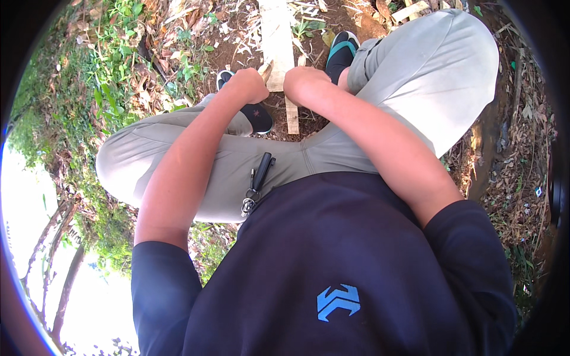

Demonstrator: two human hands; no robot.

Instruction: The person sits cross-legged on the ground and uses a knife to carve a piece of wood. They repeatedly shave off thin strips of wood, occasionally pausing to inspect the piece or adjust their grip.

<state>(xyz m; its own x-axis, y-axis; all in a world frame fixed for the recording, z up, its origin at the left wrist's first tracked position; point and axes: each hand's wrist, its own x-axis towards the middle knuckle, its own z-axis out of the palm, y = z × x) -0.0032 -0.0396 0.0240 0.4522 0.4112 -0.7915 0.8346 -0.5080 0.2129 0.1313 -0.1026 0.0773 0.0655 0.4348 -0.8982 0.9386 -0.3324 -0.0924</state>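
A pale wooden plank (276,41) runs away from me between my feet, its near end level with my hands. A narrower wooden strip (292,117) sticks out beneath that end toward me. My left hand (250,86) is closed at the plank's left edge, and a short wooden tip (265,70) shows beside its fingers. Closed at the right edge is my right hand (303,83), with another small wooden tip (301,60) just beyond it. The backs of both hands hide what the fingers grip.
My shoes, the left (258,117) and the right (342,54), flank the plank. Pale wood shavings (240,44) and dry leaves litter the brown soil. Green plants (119,65) grow at the left. A wood offcut (409,10) lies at the far right. Keys (248,205) hang at my waist.
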